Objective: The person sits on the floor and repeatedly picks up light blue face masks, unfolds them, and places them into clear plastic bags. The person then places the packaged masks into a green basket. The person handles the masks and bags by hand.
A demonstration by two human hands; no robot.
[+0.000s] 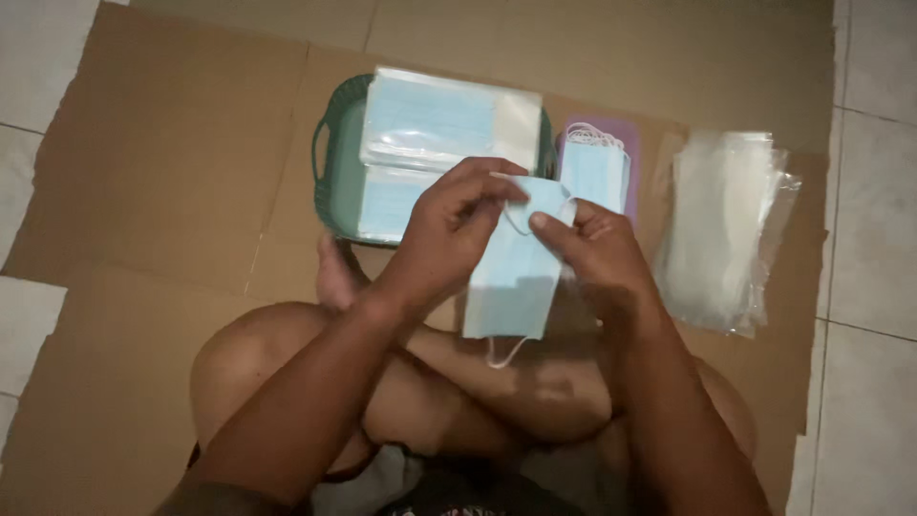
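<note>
Item one, beyond our left hand (449,225): a green plastic basket (330,182) with a side handle, carrying sealed clear packets of light blue masks (444,124), the top packet lying askew across the rim, a second one under it reaching toward our wrist.

Item two, between our hands: one light blue face mask (511,277), held upright above our crossed legs. Our left hand is closed in a pinch on its upper edge and ear loop; our right hand (592,248) is closed on its right edge, thumb across the front. A white loop hangs free at the lower edge.

Item three, just beyond our right hand: a purple tray (630,143) with a loose stack of blue masks (594,172), their white loops bunched at the far end.

Item four, to the right of our right hand: a pile of empty clear plastic sleeves (726,229), near the cardboard's right edge.

All of it rests on a flattened cardboard sheet (172,162) over a tiled floor (874,191). Bare cardboard lies wide to the left of the basket and beyond it; to the right, only a narrow strip borders the sleeves.
</note>
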